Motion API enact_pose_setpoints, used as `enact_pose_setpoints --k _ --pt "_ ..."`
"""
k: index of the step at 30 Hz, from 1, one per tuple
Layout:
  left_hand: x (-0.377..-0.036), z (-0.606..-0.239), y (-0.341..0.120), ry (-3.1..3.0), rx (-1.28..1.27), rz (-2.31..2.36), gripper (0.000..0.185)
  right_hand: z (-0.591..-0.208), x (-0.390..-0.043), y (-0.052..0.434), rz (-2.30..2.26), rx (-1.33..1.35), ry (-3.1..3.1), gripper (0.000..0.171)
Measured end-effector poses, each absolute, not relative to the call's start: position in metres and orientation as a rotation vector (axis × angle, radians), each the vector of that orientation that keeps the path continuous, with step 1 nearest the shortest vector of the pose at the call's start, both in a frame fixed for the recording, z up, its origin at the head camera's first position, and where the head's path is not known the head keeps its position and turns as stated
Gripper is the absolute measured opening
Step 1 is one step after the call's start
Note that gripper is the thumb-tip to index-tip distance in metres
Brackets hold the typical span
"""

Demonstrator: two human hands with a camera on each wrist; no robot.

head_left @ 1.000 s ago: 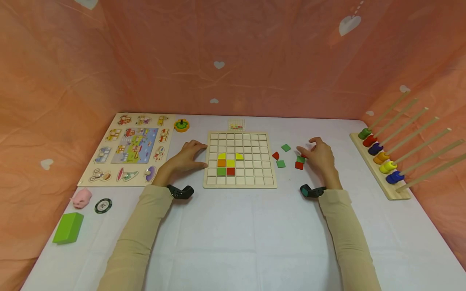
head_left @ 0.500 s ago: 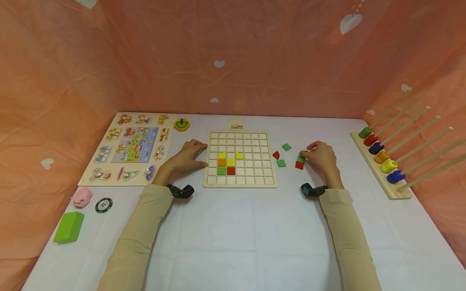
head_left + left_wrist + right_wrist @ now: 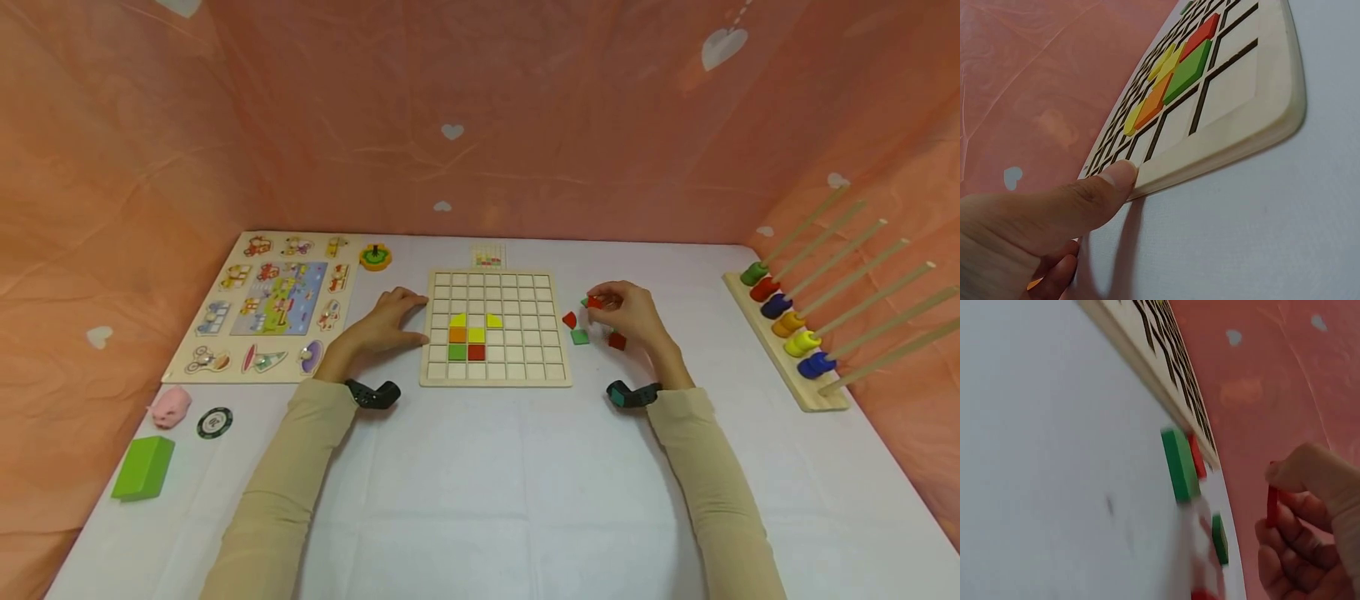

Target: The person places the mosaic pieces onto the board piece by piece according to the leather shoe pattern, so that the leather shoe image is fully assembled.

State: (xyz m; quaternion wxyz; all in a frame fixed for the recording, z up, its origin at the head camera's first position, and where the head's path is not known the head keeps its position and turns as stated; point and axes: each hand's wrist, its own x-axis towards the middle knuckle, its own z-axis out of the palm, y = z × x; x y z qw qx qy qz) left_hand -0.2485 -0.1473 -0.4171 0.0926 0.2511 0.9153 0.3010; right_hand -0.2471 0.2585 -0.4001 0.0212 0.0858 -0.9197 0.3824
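My right hand pinches a red tile between thumb and fingers, raised over the loose pieces right of the board. In the head view the tile overlaps a green one behind it. My left hand touches the left edge of the wooden grid board, its thumb on the rim and the other fingers spread further back. Set in the grid are two yellow quarter-round pieces, an orange tile, a yellow tile, a green tile and a red tile.
Beside the board lie a red quarter-round piece, a green tile and another red tile. A small pattern card sits behind. A picture puzzle stands left, with a pink pig nearer; a pegged bead stand is right.
My right hand closed its thumb and fingers on a red tile among the loose pieces, then carried it leftward toward the board. My left hand stayed at the board's edge.
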Motion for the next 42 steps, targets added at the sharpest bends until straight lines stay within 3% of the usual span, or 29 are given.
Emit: enact_pose_setpoints --k 9,15,31,42 --pt "-0.248 -0.418 -0.147 2.713 0.753 0.907 0.07 -0.399 -0.239 0.211 1.239 0.803 -2.713 0.027" --pt "-0.248 -0.418 -0.148 2.72 0.76 0.905 0.07 -0.408 -0.231 0.182 1.221 1.011 -2.73 0.027" --pt "-0.251 -0.425 -0.152 2.718 0.833 0.981 0.072 -0.42 -0.22 0.148 1.096 1.216 -2.751 0.011" --pt "-0.248 -0.419 -0.149 2.733 0.776 0.905 0.069 -0.419 -0.222 0.152 1.043 1.291 -2.716 0.014"
